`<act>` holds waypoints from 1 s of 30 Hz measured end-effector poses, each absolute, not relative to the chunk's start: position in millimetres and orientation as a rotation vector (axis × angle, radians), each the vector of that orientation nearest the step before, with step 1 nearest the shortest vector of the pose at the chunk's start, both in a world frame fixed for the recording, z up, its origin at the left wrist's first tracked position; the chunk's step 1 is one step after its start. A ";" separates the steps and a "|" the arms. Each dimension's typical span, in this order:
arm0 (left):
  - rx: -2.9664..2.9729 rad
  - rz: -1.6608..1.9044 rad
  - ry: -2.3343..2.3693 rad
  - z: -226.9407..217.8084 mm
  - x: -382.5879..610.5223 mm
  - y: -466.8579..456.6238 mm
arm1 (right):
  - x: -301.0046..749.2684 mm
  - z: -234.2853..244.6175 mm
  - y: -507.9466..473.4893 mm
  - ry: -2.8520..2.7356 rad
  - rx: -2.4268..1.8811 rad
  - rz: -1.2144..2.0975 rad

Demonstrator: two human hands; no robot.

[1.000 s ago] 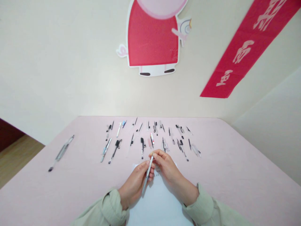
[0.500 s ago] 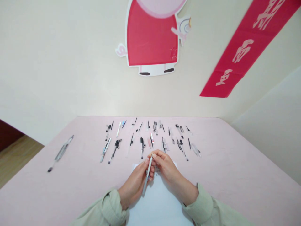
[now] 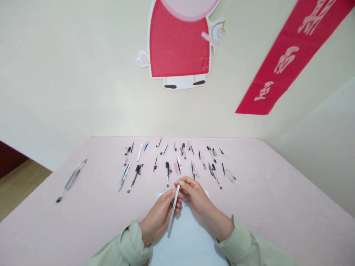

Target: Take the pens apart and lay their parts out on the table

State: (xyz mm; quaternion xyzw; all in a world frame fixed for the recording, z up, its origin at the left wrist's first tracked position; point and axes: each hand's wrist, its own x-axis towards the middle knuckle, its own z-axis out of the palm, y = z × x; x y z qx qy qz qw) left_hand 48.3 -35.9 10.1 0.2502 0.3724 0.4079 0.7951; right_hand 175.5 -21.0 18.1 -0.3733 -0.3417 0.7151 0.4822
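Observation:
A slim pale pen [image 3: 173, 208] slants between my two hands, its narrow tip pointing up and away from me. My left hand [image 3: 161, 212] is closed round the middle of the barrel, thumb on top. At the upper end, the thumb and forefinger of my right hand [image 3: 195, 194] pinch the pen near its tip. The pen's grey lower end sticks out below my left hand, over a white sheet of paper [image 3: 185, 240]. Some dark print at the top of the sheet is partly hidden by my hands.
Rows of pen parts, caps and refills lie across the far side of the pink table [image 3: 266, 207]. Among them are a black-capped pen [image 3: 167, 173] and a white barrel [image 3: 140, 152]. Several clear pens [image 3: 72, 179] lie at the left. A wall stands behind the table.
The pen's lower end has tipped slightly downward and to the left. Both hands have stayed almost where they were, with their grip on the pen kept.

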 end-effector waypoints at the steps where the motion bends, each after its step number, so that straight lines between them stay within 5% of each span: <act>1: 0.539 0.883 0.798 9.6 48.4 -36.0 | 175.5 18.1 -21.0 -0.826 -0.909 1.741; 11: 0.818 1.013 0.911 24.2 36.1 -23.5 | 179.9 16.5 -16.7 -1.102 -1.051 1.452; 30: 1.016 1.070 1.124 49.8 5.9 8.3 | 203.6 32.4 -4.5 -1.442 -1.222 1.478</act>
